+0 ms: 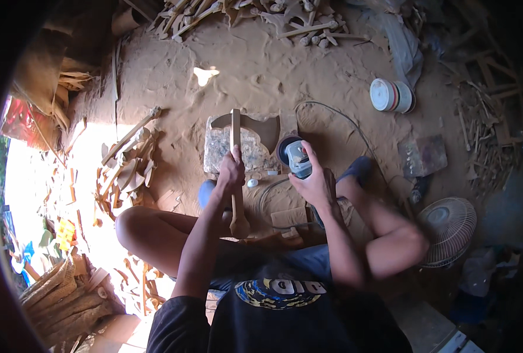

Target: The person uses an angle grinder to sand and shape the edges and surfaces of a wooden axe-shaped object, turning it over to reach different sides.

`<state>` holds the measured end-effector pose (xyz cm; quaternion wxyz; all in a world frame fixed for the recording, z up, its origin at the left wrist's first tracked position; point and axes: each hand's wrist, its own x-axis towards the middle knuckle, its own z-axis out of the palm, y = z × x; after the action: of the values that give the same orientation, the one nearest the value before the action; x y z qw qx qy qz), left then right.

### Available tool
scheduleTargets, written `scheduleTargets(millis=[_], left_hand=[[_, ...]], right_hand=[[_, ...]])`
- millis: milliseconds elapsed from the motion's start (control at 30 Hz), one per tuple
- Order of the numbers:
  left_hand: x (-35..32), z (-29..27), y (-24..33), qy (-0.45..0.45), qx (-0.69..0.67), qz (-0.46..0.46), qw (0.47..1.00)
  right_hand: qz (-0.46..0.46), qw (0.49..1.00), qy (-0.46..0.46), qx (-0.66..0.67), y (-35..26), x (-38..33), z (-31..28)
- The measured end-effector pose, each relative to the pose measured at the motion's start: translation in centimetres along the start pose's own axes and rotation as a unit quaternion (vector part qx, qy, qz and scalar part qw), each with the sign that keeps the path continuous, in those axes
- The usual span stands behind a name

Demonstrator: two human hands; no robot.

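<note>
Person sits cross-legged on a sawdust-covered floor (255, 70), w/ a stone-like block (217, 154) just in front of the knees serving as a rest. Left hand (232, 170) is clenched round a long wooden spoon blank (235, 170), gripping it abt mid-shaft; the blank stands near upright in the pic, its narrow top end over the block, its wider rounded end down near the lap. Right hand (314, 182) is wrapped round the body of an angle grinder (294, 156), disc end pointing toward the block and sitting just beside the blank, though whether disc and wood are touching I can't tell. Grinder's cord (332, 115) loops away across the floor behind. Judging from this, the step in hand looks like sanding/shaping the shaft of the blank against the grinder disc. Next move prob calls for a firm left grip to stop the wood kicking, a light steady pass of the disc along the shaft, and turning the blank bit by bit so the rounding comes even; fingers need to stay clear of the disc. Around: pile of wooden offcuts (126, 170) to the left, more carved pieces (297, 23) heaped at the far side, a stack of sanding discs (391, 96) to the right, a small floor fan (448, 226) near the right knee.
</note>
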<state>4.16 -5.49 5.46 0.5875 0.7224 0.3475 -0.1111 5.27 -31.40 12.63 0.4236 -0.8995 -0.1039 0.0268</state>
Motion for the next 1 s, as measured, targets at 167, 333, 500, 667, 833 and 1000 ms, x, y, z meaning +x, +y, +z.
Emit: scheduleTargets(millis=[167, 333, 500, 667, 833, 1000], left_hand=[[1.7, -0.8, -3.2, 0.054, 0.048, 0.074, 0.995], [1.3, 0.5, -2.8, 0.050, 0.074, 0.069, 0.994], [0.6, 0.5, -2.5, 0.038, 0.050, 0.058, 0.996], [0.4, 0.5, -2.0, 0.033, 0.033, 0.037, 0.998], [0.8, 0.3, -2.7, 0.050, 0.054, 0.089, 0.993], [0.4, 0.0, -1.6, 0.030, 0.027, 0.062, 0.997]], right_hand=[[0.044, 0.993, -0.093, -0.052, -1.9, 1.0, 3.6], [0.056, 0.992, -0.099, -0.053, -2.2, 1.7, 4.3], [0.036, 0.993, -0.100, -0.058, -2.0, 1.8, 5.1], [0.047, 0.989, -0.096, -0.103, -2.5, 1.1, 5.5], [0.113, 0.980, -0.129, -0.106, -2.6, 0.4, 4.7], [0.080, 0.990, -0.106, -0.038, -1.3, -0.8, 3.7]])
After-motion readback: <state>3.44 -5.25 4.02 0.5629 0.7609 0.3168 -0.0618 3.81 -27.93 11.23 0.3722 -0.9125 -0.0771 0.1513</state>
